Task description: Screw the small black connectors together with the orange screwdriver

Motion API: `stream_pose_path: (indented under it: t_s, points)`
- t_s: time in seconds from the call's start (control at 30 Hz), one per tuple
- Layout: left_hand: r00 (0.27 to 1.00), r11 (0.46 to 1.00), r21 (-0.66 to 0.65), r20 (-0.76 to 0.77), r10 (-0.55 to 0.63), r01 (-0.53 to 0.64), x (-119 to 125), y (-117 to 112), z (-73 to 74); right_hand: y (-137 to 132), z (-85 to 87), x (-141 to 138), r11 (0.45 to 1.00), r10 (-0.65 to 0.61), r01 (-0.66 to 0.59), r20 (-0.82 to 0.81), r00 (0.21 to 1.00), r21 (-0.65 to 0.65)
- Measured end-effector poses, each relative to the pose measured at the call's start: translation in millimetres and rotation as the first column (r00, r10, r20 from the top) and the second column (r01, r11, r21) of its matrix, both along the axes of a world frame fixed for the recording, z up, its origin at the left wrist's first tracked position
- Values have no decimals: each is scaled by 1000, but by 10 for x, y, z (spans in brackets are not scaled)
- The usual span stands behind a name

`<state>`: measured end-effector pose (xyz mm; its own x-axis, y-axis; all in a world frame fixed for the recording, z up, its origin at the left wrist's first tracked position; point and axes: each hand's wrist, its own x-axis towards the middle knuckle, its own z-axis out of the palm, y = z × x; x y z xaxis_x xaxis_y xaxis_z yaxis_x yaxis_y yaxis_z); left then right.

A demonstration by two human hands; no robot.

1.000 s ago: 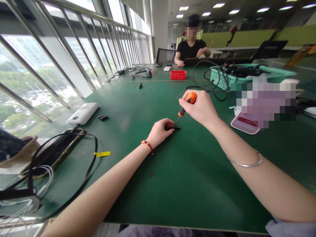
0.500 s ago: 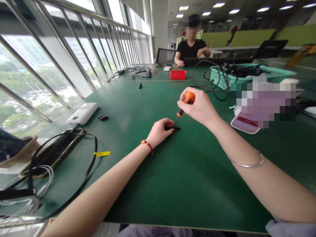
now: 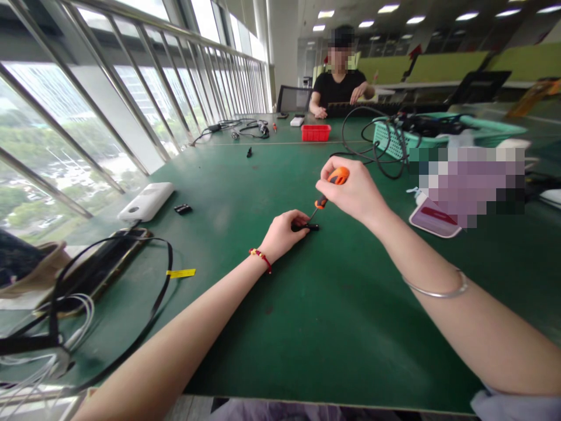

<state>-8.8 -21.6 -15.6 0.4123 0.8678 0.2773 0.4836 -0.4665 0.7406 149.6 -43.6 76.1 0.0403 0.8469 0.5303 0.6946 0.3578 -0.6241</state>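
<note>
In the middle of the green table [image 3: 307,327], my left hand [image 3: 284,233] is closed on a small black part [image 3: 312,227], pinning it against the surface. Its exact kind is too small to tell, and my fingers cover one end. Above and to the right, my right hand [image 3: 353,186] wraps round the orange and black handle of a screwdriver [image 3: 338,175]. The tool slants, its thin shaft running down to the black part by my left fingertips. Whether the tip sits in a screw cannot be made out.
Left lie a white power bank [image 3: 146,202], a small black piece [image 3: 183,209], a phone [image 3: 103,263] and looped cables. Ahead are a red bin [image 3: 315,133] and another black piece [image 3: 249,152]. A teal basket [image 3: 390,139] stands right; a person [image 3: 339,85] sits opposite.
The screwdriver's handle has turned and leans slightly further right, with my right hand shifting a little. My left hand and the black part stay in place.
</note>
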Motion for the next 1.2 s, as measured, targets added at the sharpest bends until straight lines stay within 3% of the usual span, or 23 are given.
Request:
stream_pose_path:
  t_s: [0.47,0.67,0.87,1.07,1.2]
  points:
    - [1000,1000,5,3,-6,6,-4,9,-10,-6,2,-7,999,34,-34,0,999,11]
    - [1000,1000,17,1,-8,8,-10,11,-18,-17,-26,-20,999,-37,35,37,999,35]
    - [1000,1000,12,2,-4,4,-1,3,-4,-18,-15,-21,1000,30,-31,19,999,6]
    - [1000,1000,12,7,-5,5,0,-1,-5,-15,-39,-29,1000,-26,26,23,999,16]
    - [1000,1000,16,4,-8,8,-2,6,-16,-11,-41,-30,999,35,-35,11,999,13]
